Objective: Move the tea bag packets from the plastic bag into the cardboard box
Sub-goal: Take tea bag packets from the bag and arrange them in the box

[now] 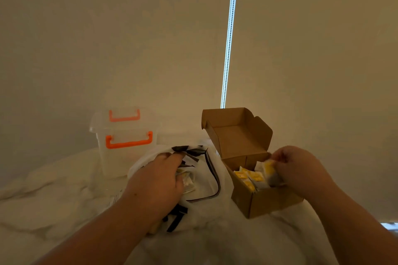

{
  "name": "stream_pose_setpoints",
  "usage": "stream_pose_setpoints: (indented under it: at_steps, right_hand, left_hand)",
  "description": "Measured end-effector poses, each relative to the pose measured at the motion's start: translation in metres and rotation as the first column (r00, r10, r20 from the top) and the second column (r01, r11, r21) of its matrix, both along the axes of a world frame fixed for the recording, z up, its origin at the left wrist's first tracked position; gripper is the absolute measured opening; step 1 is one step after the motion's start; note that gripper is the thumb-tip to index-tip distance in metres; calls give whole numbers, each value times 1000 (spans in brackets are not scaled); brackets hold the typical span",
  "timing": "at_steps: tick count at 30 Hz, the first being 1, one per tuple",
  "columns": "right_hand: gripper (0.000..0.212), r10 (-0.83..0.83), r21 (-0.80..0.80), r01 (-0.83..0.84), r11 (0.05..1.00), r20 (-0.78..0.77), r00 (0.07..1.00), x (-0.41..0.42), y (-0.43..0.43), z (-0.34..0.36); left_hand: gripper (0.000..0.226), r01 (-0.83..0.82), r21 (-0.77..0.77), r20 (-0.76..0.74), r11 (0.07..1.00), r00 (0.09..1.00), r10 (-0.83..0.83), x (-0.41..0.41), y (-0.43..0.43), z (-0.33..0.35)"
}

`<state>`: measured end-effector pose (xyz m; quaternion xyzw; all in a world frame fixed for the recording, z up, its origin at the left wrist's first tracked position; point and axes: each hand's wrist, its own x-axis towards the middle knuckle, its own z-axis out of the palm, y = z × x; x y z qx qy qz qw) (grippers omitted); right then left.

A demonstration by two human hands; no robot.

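We are working both hands at once. Right hand [301,170] hovering over near end of cardboard box [254,202], fingers pinching tea packet [268,168] above packets already stacked inside [247,177]. Packet lying directly below fingertips, box opening straight under it. Left hand [157,180] reaching into plastic bag [206,180], fingers curling over more packets [188,180]; we cannot tell whether gripping. Box sitting just right of bag, lid flap standing open. Right hand nearer box.
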<state>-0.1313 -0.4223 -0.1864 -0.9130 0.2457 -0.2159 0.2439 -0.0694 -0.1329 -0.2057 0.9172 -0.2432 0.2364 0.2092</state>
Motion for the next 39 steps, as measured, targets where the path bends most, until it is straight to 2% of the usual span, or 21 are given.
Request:
stream_pose_setpoints:
  at_steps: [3, 6, 8, 10, 12, 13, 15, 17, 19, 24, 27, 30, 33, 36, 39]
  right_hand:
    - [23, -101, -112, 80, 990, -194, 976, 8, -1, -9]
    - [22, -155, -204, 114, 972, -200, 967, 7, 4, -8]
    - [15, -96, -209, 83, 974, -56, 994, 5, 5, -6]
    - [14, 77, -169, -48, 984, 170, 982, -1, 18, -2]
    - [9, 279, -216, -218, 952, 316, 907, -14, 49, 4]
    - [8, 390, -269, -309, 912, 341, 855, -23, 67, 9]
    - [10, 579, -320, -495, 808, 271, 769, -39, 103, 15]
    - [15, 662, -281, -619, 733, 87, 744, -41, 123, 12]
    - [23, 644, -286, -630, 722, -52, 763, -31, 127, 4]
    - [37, 612, -274, -635, 722, -175, 771, -10, 127, -16]
    - [40, 645, -271, -671, 690, -191, 740, -11, 129, -17]
    - [37, 656, -253, -680, 688, -185, 732, -14, 129, -17]
    - [36, 652, -238, -672, 701, -168, 739, -15, 130, -17]
    - [35, 635, -194, -655, 731, -158, 756, -15, 130, -17]
    - [39, 605, -155, -618, 771, -126, 786, -14, 126, -19]
  left_hand:
    - [45, -30, 21, 13, 999, 999, 30, 7, 0, 3]
    - [44, -40, 39, -14, 998, 999, 41, 13, 1, 2]
    - [41, -53, 22, -5, 998, 999, 54, 17, 3, -1]
    - [40, -52, 19, -23, 998, 998, 52, 23, 3, -6]
    - [36, -41, 56, -86, 998, 995, 46, 28, 2, -9]
    - [32, -41, 66, -110, 997, 993, 48, 30, 1, -10]
    - [26, -60, 102, -102, 993, 992, 71, 30, -1, -9]
    - [28, -88, 217, -96, 972, 989, 111, 29, -4, -8]
    - [30, -114, 303, -77, 946, 987, 144, 30, -9, -11]
    - [27, -166, 387, -41, 907, 979, 197, 33, -19, -22]
    - [27, -165, 461, -75, 872, 972, 223, 41, -22, -25]
    - [25, -160, 463, -92, 871, 969, 227, 47, -21, -28]
    - [22, -135, 371, -166, 919, 964, 208, 56, -20, -33]
    - [25, -45, 278, -239, 960, 964, 115, 64, -18, -39]
    - [26, -29, 215, -171, 976, 983, 67, 51, -15, -34]
